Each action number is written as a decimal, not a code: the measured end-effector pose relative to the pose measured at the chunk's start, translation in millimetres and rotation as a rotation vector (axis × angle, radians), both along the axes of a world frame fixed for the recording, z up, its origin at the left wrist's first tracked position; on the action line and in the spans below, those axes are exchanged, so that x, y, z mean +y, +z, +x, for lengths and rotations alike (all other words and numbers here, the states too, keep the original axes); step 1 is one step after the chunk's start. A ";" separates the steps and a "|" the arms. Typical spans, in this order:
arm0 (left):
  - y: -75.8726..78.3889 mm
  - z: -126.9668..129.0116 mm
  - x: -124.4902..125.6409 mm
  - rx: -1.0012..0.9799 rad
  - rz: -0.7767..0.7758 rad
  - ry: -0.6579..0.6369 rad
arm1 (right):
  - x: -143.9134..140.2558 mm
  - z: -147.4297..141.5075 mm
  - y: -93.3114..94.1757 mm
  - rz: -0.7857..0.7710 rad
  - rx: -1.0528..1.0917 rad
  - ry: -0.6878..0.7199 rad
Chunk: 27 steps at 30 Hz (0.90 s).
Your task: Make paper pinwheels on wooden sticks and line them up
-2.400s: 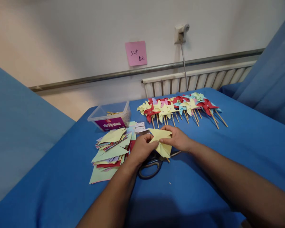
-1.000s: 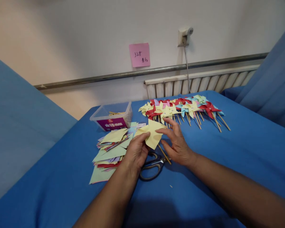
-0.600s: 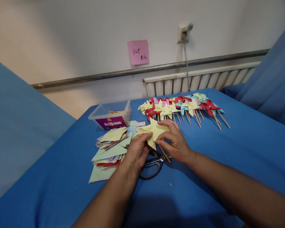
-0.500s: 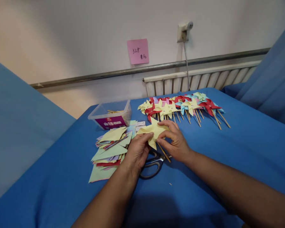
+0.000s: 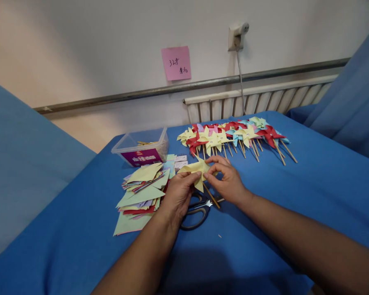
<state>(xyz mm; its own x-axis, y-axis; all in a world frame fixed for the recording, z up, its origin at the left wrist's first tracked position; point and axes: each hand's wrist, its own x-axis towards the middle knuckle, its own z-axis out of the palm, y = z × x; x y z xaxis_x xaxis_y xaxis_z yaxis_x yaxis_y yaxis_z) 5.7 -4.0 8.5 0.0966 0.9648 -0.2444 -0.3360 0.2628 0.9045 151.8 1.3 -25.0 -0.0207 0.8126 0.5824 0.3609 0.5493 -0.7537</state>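
Observation:
A yellow paper pinwheel (image 5: 193,167) on a thin wooden stick (image 5: 212,196) is held up between both hands. My left hand (image 5: 181,192) is closed on it from the left, its thumb pressed near the centre. At the right blade, my right hand (image 5: 226,180) pinches the paper with thumb and fingers. The stick slants down to the right below the paper. Under the hands, dark-handled scissors (image 5: 197,213) lie on the blue cloth. Left of my left hand rests a pile of coloured paper pieces (image 5: 141,198).
A clear plastic tub (image 5: 141,147) with sticks inside stands behind the paper pile. Several finished pinwheels (image 5: 230,135) lie in rows at the back right. Small pale boxes (image 5: 181,162) sit beside the tub. A radiator (image 5: 261,98) and a metal rail (image 5: 135,95) run along the wall.
My right hand has moved slightly left, carrying the right blade's edge inward toward the pinwheel's centre. My left hand keeps its grip. The view has shifted slightly.

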 end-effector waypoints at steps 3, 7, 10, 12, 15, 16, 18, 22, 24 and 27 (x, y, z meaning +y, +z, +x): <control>-1.9 -0.6 0.6 0.014 0.015 -0.016 | 0.2 -0.3 -0.6 -0.008 0.009 -0.010; -5.2 -1.9 1.7 0.034 0.024 -0.035 | -0.1 -0.9 -0.9 -0.013 0.018 -0.012; -7.2 -2.7 2.1 0.053 0.029 -0.032 | -0.3 -1.0 -0.9 -0.014 0.019 -0.012; -7.7 -2.9 1.8 0.066 0.032 -0.027 | -0.3 -1.0 -1.0 -0.014 0.023 -0.011; -7.1 -2.4 0.9 0.070 0.030 -0.028 | -0.4 -0.9 -1.1 -0.011 0.030 -0.006; -6.8 -2.1 0.6 0.068 0.028 -0.029 | -0.5 -1.0 -1.1 -0.011 0.032 -0.005; -6.3 -1.7 0.1 0.065 0.027 -0.029 | -0.9 -1.2 -1.1 -0.013 0.035 -0.006; -6.1 -1.7 0.0 0.054 0.029 -0.039 | -1.4 -1.6 -1.1 -0.020 0.048 -0.006; -5.9 -2.0 0.1 0.059 0.019 -0.041 | -1.4 -1.8 -1.1 -0.023 0.058 -0.006; -5.6 -2.1 0.2 0.069 0.004 -0.042 | -1.1 -1.9 -1.2 -0.026 0.063 -0.010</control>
<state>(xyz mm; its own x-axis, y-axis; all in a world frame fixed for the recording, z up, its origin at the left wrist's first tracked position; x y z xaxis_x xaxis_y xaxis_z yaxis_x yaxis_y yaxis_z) 3.6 -3.8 2.9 0.1197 0.9613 -0.2480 -0.2615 0.2715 0.9262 149.8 0.2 -26.2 0.0234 0.8274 0.5611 0.3177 0.5260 -0.7889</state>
